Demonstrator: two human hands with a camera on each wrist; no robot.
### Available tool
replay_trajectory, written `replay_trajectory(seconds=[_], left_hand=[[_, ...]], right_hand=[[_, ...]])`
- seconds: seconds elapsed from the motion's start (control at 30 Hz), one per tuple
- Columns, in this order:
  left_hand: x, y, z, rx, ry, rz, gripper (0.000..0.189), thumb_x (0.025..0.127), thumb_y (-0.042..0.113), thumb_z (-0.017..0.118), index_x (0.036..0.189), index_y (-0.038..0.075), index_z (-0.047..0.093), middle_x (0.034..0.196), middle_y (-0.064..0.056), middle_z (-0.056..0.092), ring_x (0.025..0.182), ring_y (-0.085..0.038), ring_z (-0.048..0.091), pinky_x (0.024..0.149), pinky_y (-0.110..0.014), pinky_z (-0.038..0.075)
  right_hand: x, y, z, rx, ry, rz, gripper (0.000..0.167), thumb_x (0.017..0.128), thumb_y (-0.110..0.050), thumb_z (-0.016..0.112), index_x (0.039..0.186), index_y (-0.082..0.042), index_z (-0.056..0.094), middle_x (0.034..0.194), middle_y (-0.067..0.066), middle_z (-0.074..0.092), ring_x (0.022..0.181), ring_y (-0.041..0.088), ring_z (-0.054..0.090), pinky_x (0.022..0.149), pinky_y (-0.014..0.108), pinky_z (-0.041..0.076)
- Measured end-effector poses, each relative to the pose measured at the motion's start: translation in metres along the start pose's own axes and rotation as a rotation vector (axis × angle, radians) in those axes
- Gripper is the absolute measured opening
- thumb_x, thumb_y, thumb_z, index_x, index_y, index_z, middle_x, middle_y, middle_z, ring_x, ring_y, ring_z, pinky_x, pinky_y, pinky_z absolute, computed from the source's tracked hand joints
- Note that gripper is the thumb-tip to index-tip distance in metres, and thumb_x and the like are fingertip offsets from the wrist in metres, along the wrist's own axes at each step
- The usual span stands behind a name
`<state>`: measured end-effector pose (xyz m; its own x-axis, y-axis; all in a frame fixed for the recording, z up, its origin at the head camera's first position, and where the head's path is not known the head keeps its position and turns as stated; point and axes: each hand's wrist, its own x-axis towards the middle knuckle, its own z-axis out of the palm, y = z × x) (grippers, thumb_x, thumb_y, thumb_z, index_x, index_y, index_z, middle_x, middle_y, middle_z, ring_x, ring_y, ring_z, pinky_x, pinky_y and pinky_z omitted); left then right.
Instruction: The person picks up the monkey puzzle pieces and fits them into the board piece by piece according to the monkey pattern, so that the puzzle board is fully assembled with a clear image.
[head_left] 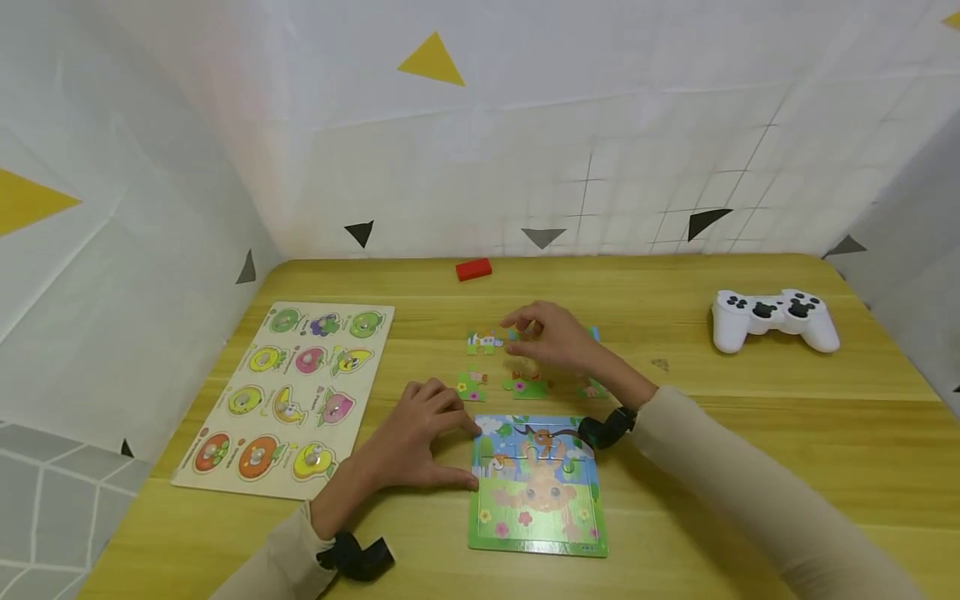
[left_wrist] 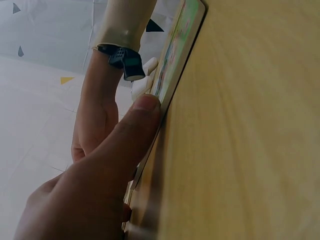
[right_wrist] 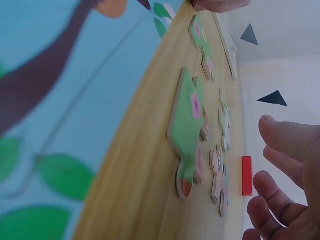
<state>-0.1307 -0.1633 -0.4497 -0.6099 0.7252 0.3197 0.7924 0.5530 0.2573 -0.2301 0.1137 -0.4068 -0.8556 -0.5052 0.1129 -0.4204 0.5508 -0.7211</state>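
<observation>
Head view, from the left: a fruit peg board (head_left: 288,398) lies near the desk (head_left: 750,433) edge, clear of the left hand (head_left: 416,437), whose straight fingers (left_wrist: 135,130) press the left edge of the puzzle tray (head_left: 536,487). Beyond the tray, loose puzzle pieces (head_left: 480,367) lie scattered; the right hand (head_left: 551,333) hovers over them with its fingers (right_wrist: 280,145) loosely curled, and what they pinch, if anything, cannot be told. A red block (head_left: 473,269) sits near the back wall. Far right, a white game controller (head_left: 772,318) rests well apart, bare wood between.
</observation>
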Motion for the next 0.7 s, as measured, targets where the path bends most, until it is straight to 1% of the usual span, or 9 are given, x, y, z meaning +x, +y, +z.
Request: replay_trajectory(seconds=[0.17,0.23,0.3,0.4,0.47,0.53,0.7], left_hand=[[0.0,0.0,0.0,0.002,0.0,-0.001,0.057,0.075,0.08,0.069,0.11,0.035,0.071,0.109,0.012,0.059,0.109,-0.011,0.047,0.092,-0.04,0.035],[0.0,-0.001,0.001,0.004,0.001,0.0,0.057,0.075,0.08,0.069,0.11,0.035,0.071,0.109,0.012,0.06,0.109,-0.011,0.047,0.092,-0.04,0.035],[0.0,-0.001,0.001,0.007,0.002,0.001,0.057,0.075,0.081,0.069,0.109,0.035,0.071,0.11,0.012,0.06,0.109,-0.011,0.047,0.092,-0.04,0.035],[0.0,-0.001,0.001,0.009,0.005,0.003,0.057,0.075,0.081,0.069,0.109,0.035,0.071,0.11,0.013,0.06,0.109,-0.011,0.047,0.092,-0.04,0.035],[0.0,-0.001,0.001,0.009,0.005,0.003,0.057,0.075,0.081,0.068,0.109,0.036,0.071,0.11,0.013,0.06,0.11,-0.011,0.048,0.092,-0.04,0.035],[0.0,-0.001,0.001,0.008,0.002,0.002,0.057,0.075,0.081,0.068,0.11,0.036,0.071,0.11,0.013,0.06,0.11,-0.011,0.047,0.093,-0.04,0.035],[0.0,-0.001,0.001,0.007,-0.001,0.0,0.057,0.076,0.082,0.067,0.11,0.036,0.071,0.11,0.013,0.06,0.11,-0.011,0.047,0.094,-0.041,0.036]], right_hand=[[0.01,0.002,0.003,-0.037,-0.009,-0.013,0.038,0.092,-0.021,0.077,0.125,-0.005,0.071,0.113,0.02,0.065,0.087,0.025,0.06,0.078,0.038,0.052],[0.013,0.002,0.004,-0.055,-0.015,-0.02,0.038,0.092,-0.023,0.077,0.125,-0.005,0.071,0.114,0.02,0.065,0.089,0.027,0.062,0.078,0.04,0.052],[0.016,0.001,0.005,-0.073,-0.02,-0.018,0.039,0.092,-0.024,0.077,0.126,-0.006,0.071,0.116,0.02,0.066,0.094,0.03,0.063,0.08,0.044,0.052],[0.02,-0.001,0.007,-0.105,-0.027,-0.005,0.04,0.092,-0.026,0.077,0.126,-0.008,0.071,0.119,0.019,0.065,0.105,0.037,0.058,0.092,0.054,0.043],[0.022,-0.001,0.009,-0.125,-0.027,0.015,0.04,0.091,-0.028,0.077,0.127,-0.011,0.071,0.121,0.018,0.065,0.11,0.038,0.053,0.095,0.059,0.035],[0.024,-0.001,0.011,-0.138,-0.03,0.04,0.04,0.091,-0.03,0.078,0.127,-0.013,0.072,0.123,0.017,0.065,0.113,0.038,0.048,0.096,0.061,0.029],[0.029,0.0,0.015,-0.159,-0.046,0.089,0.042,0.089,-0.033,0.08,0.127,-0.017,0.072,0.129,0.013,0.062,0.119,0.037,0.043,0.098,0.06,0.025]])
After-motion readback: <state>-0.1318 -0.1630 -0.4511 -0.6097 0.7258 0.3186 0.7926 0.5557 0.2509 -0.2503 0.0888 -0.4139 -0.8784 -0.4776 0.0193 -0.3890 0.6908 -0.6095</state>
